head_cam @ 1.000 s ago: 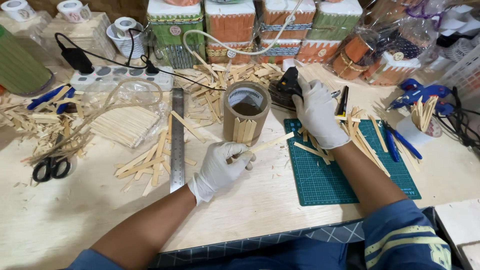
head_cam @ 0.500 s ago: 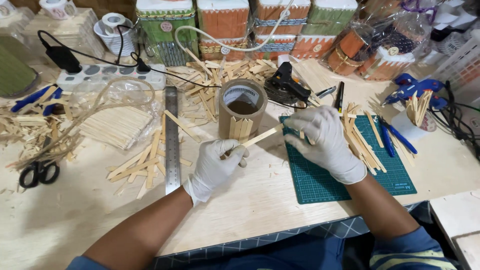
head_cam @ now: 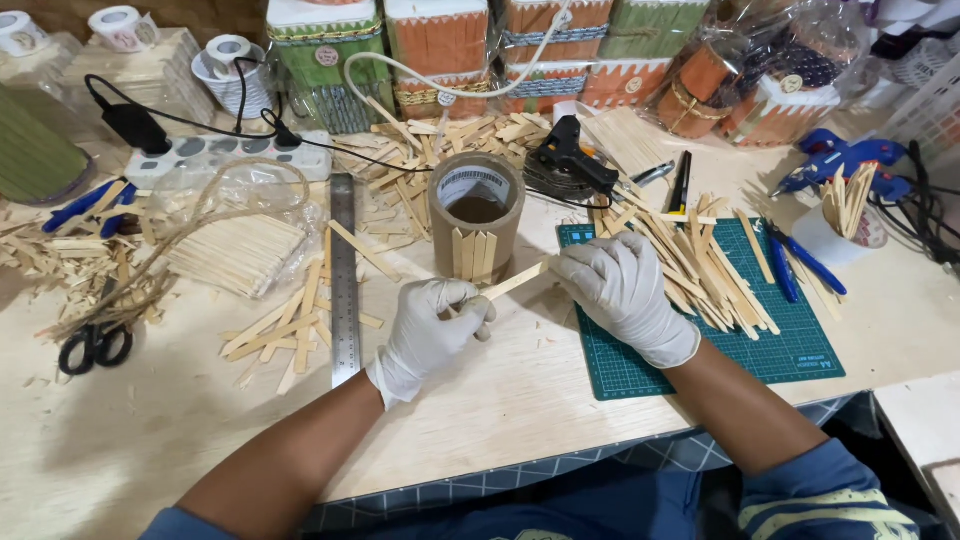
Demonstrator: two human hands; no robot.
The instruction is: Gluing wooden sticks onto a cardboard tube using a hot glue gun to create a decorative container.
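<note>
Along the far edge of the pale wooden desk (head_cam: 560, 400), a row of box-shaped packages clad in green and orange sticks (head_cam: 440, 50) is lined up, each banded with patterned ribbon and one marked by a small round label; to their right, round orange containers wrapped in clear cellophane (head_cam: 760, 70) are seen. A white label with dark print is fixed inside the rim of the brown cardboard tape-roll cylinder (head_cam: 477, 215), which stands upright just left of the green cutting mat (head_cam: 790, 350), with a few flat sticks already set against its front. Compared with half a second ago, the right hand (head_cam: 625, 292) has been drawn in from the heap of loose sticks on the mat to the far end of the thin pale wooden stick (head_cam: 516, 280), which was then held by the left hand (head_cam: 430, 330) alone. The stick is plain, flat and narrow, and is held tilted, just in front of the cylinder's base, above the desk. Both hands are gloved in white; the left fingers (head_cam: 470, 300) are pinched closed on the near end of the stick, and the right fingers are curled over its upper end. A steel ruler (head_cam: 344, 280) is laid to the left of the left hand.
</note>
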